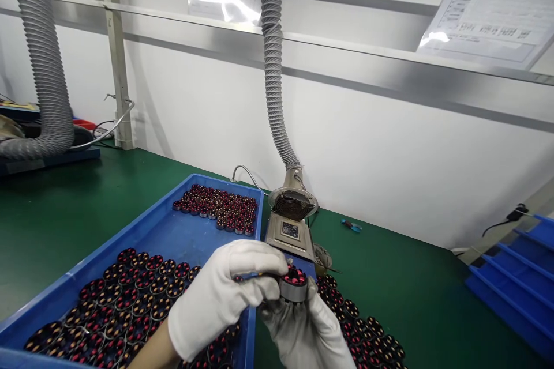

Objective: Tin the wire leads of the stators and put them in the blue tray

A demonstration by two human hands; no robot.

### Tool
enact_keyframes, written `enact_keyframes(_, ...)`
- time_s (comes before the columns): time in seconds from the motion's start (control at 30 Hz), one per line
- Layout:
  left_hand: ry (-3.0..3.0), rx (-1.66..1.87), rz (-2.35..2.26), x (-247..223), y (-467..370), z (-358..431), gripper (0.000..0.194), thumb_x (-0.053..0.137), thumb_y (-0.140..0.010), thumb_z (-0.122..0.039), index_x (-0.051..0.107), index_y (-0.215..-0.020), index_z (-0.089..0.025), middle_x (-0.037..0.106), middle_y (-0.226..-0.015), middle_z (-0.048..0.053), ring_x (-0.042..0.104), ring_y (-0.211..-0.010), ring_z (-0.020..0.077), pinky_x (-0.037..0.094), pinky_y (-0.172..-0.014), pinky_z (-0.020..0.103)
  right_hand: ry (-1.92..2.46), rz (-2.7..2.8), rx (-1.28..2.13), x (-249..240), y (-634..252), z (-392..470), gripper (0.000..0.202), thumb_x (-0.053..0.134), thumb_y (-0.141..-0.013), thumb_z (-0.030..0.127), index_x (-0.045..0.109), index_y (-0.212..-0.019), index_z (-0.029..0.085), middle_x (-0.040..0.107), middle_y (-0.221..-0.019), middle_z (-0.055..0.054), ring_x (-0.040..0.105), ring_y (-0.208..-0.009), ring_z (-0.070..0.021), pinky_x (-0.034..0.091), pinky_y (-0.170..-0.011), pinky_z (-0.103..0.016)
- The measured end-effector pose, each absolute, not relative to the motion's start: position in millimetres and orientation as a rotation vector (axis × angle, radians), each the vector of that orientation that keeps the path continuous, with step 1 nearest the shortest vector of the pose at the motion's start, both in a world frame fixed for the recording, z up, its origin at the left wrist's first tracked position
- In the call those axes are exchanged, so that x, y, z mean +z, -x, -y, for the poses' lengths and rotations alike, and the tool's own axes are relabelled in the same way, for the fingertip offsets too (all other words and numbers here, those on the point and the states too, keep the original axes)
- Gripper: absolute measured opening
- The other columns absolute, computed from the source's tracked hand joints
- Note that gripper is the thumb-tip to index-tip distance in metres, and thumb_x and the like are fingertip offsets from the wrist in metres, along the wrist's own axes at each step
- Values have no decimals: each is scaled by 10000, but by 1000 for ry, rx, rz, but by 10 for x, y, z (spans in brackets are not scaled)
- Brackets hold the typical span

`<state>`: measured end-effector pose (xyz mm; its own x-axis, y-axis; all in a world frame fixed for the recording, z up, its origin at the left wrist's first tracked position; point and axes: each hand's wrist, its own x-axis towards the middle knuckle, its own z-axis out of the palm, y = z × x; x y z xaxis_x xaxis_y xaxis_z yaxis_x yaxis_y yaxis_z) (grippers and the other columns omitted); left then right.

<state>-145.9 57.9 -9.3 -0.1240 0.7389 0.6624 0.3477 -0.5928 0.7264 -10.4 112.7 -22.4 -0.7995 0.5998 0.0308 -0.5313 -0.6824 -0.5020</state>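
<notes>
Between my gloved hands is a small round motor part (294, 285), a grey metal ring with red and black pieces inside its top. My right hand (314, 326) cups it from below and from the right, fingers wrapped round it. From the left, my left hand (234, 288) reaches over with thumb and fingers closed at the ring's near-left edge. Whether a small tool sits in the left fingers cannot be made out. Both gloves are white. Just behind the part stands a small metal device (291, 233) with a round hood.
A blue tray (142, 222) on the left holds many similar round parts in two groups. More parts (367, 328) lie on the green table (402, 277) at right. A grey hose (272, 57) drops to the device. Blue-handled pliers (351, 226) and stacked blue trays (515, 277) are farther right.
</notes>
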Motion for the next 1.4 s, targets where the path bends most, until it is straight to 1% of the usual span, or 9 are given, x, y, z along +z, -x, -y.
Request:
enact_keyframes(0.13,-2255,1848,-1258,-110,1512,-598,164,575,-835,-164,652,-976,-198,691,-915,58,623,-892,169,473,-826,284,289,702,2385,-371,118,-1225,217,802,-618,291,710,-803,222,736,-791,13,674,-699,-102,559,-688,-230)
enact_keyframes(0.27,-2420,1883,-1449,-98,1460,-592,188,457,-856,-133,589,-975,-193,677,-907,73,612,-882,182,446,-838,334,348,750,2305,-575,157,-1353,224,804,-599,192,704,-797,221,736,-852,-7,673,-783,-133,528,-802,-291)
enact_keyframes(0.4,-1861,2097,-1364,-130,1380,-570,159,444,-865,-260,580,-804,-205,642,-787,46,609,-776,187,492,-717,304,321,760,2301,-654,145,-1322,303,793,-617,258,692,-897,207,730,-868,-53,669,-883,-199,513,-838,-376)
enact_keyframes(0.57,-1300,2126,-1229,-114,1437,-483,125,535,-793,-194,645,-843,-226,680,-863,7,605,-638,135,506,-584,239,253,818,2383,-527,102,-1229,290,745,-687,319,680,-948,212,725,-913,-78,676,-845,-210,530,-784,-398)
enact_keyframes(0.67,-1479,1805,-1355,-18,1427,-461,323,608,-635,-88,674,-927,-212,685,-963,34,641,-746,172,528,-695,286,228,820,2368,-445,106,-1219,330,783,-642,298,684,-946,217,728,-914,-69,678,-777,-190,541,-746,-376)
enact_keyframes(0.73,-1544,1715,-1346,39,1384,-475,341,605,-595,-74,688,-901,-203,686,-968,42,639,-858,199,510,-802,318,227,801,2342,-423,113,-1214,361,811,-600,275,688,-936,225,729,-918,-61,674,-766,-182,543,-744,-364)
enact_keyframes(1.1,-1721,1807,-1138,-58,1459,-578,181,532,-771,-175,706,-816,-197,717,-879,36,639,-837,168,491,-775,246,245,798,2388,-360,111,-1145,418,833,-562,284,688,-953,247,732,-903,-53,682,-773,-208,527,-780,-420)
enact_keyframes(1.3,-1318,2111,-1036,-64,1458,-518,132,568,-815,-246,687,-772,-209,709,-878,30,631,-893,184,490,-794,247,187,751,2498,-265,116,-1141,337,830,-573,281,717,-889,248,743,-866,-44,689,-755,-150,541,-692,-241)
enact_keyframes(1.4,-1237,1903,-991,-57,1484,-515,205,641,-712,-189,701,-906,-219,701,-971,45,656,-759,183,517,-664,256,168,743,2523,-253,98,-1147,307,825,-581,286,724,-870,268,745,-866,-25,690,-745,-125,535,-667,-190)
